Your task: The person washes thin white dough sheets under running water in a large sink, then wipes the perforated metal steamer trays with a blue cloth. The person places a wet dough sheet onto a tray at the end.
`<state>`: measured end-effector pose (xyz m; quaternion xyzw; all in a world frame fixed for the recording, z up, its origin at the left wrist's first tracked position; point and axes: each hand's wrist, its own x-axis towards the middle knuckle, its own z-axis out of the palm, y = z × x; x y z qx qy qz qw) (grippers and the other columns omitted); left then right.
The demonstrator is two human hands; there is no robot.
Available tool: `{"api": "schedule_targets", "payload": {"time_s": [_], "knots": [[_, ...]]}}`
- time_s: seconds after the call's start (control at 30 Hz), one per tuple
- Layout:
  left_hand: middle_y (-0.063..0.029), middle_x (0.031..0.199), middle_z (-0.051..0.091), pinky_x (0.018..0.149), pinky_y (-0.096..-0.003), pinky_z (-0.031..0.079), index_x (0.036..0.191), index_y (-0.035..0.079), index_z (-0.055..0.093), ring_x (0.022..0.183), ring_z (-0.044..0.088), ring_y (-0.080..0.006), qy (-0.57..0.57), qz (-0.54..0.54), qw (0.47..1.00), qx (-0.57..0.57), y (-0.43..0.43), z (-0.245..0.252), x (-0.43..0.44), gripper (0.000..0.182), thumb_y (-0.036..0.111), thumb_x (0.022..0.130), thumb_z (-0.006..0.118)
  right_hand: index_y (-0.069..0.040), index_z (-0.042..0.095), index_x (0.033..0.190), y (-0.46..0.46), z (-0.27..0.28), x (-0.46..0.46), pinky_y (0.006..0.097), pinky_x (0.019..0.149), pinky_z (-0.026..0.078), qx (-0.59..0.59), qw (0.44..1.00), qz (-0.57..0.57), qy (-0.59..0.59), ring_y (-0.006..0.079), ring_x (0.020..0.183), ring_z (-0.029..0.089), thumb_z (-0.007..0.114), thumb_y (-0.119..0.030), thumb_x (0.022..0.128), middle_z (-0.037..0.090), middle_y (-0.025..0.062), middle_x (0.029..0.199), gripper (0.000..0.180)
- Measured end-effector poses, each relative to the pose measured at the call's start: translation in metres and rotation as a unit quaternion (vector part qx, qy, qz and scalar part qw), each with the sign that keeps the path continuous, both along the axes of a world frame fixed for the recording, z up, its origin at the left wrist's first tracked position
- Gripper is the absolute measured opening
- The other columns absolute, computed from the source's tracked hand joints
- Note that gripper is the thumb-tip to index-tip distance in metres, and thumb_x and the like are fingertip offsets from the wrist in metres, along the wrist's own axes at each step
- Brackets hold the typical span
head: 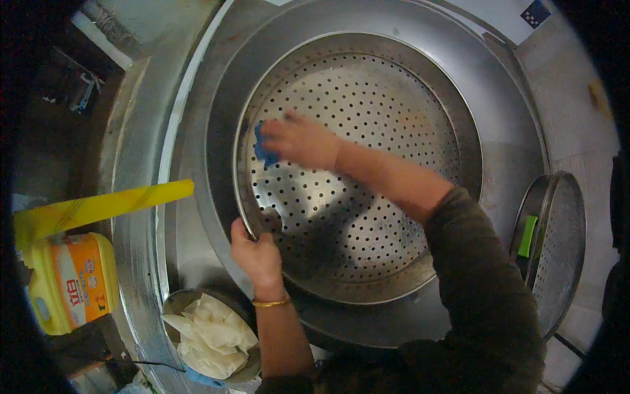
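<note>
A large round perforated metal steamer tray (pixel 362 111) with a raised rim rests over a wide metal basin (pixel 507 128). Its rim is gripped near the lower left by my left hand (pixel 258 258), which has a gold-coloured bracelet at the wrist. My right hand (pixel 302 140) reaches across the tray and presses a blue cloth (pixel 266 147) against the left part of the perforated base. Most of the cloth is hidden under the fingers, and that hand is slightly blurred. Brownish marks show on the right side of the base.
At lower left, a metal bowl (pixel 172 300) holds crumpled pale cloth (pixel 214 337). A yellow jug (pixel 86 283) with an orange label and a long yellow strip (pixel 106 204) lie further left. Another perforated tray (pixel 561 256) leans at right, near a bright green piece (pixel 527 236).
</note>
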<state>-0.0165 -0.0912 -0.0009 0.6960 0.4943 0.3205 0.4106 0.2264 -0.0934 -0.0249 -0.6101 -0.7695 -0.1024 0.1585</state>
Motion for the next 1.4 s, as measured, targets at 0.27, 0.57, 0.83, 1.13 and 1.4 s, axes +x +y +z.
{"api": "schedule_targets", "payload": {"time_s": [0.27,0.57,0.83,1.13,1.4], "knots": [[-0.0068,0.080,0.064,0.071,-0.0284,0.048,0.096,-0.002,0.058,0.074,0.060,-0.0160,-0.054,0.001,0.998,-0.017,-0.002,0.002,-0.001,0.031,-0.009,0.066,0.050,-0.013,0.052,0.125,-0.108,-0.012,0.194,0.0481,0.097,0.035,-0.057,0.884,-0.443,-0.136,0.0282,0.119,0.045,0.051,-0.024,0.089,0.049,0.0110,0.129,0.038],[-0.0096,0.085,0.065,0.073,-0.0307,0.048,0.098,-0.002,0.058,0.077,0.061,-0.0179,-0.013,-0.004,0.999,-0.043,0.000,-0.001,-0.001,0.031,-0.005,0.068,0.051,-0.004,0.041,0.133,-0.316,-0.071,0.052,0.0465,0.076,0.050,-0.106,0.731,-0.671,0.058,0.0390,0.100,0.052,0.049,-0.025,0.093,0.048,0.0211,0.112,0.045],[-0.0133,0.081,0.064,0.070,-0.0336,0.048,0.098,0.000,0.058,0.072,0.061,-0.0252,-0.002,-0.019,0.999,0.035,0.004,-0.010,-0.003,0.031,-0.003,0.067,0.053,-0.010,0.055,0.120,-0.232,-0.047,-0.154,0.0436,0.072,0.050,-0.170,0.885,-0.342,0.267,0.0354,0.092,0.057,0.068,-0.023,0.080,0.053,0.0175,0.109,0.044],[-0.0099,0.079,0.065,0.068,-0.0303,0.048,0.095,-0.001,0.060,0.070,0.061,-0.0193,-0.096,-0.003,0.994,-0.045,0.004,-0.012,-0.002,0.029,-0.005,0.067,0.053,-0.012,0.063,0.110,-0.011,-0.017,-0.066,0.0434,0.088,0.043,0.105,0.942,-0.235,0.215,0.0319,0.105,0.053,0.059,-0.014,0.082,0.056,0.0102,0.125,0.029],[-0.0111,0.077,0.065,0.067,-0.0317,0.048,0.092,0.001,0.061,0.069,0.062,-0.0213,-0.014,0.001,0.999,0.031,0.003,-0.018,-0.006,0.028,-0.004,0.066,0.053,-0.017,0.057,0.123,-0.150,-0.049,-0.153,0.0493,0.093,0.038,-0.143,0.976,0.027,0.161,0.0257,0.121,0.043,0.057,-0.020,0.083,0.045,-0.0021,0.138,0.040]]}}
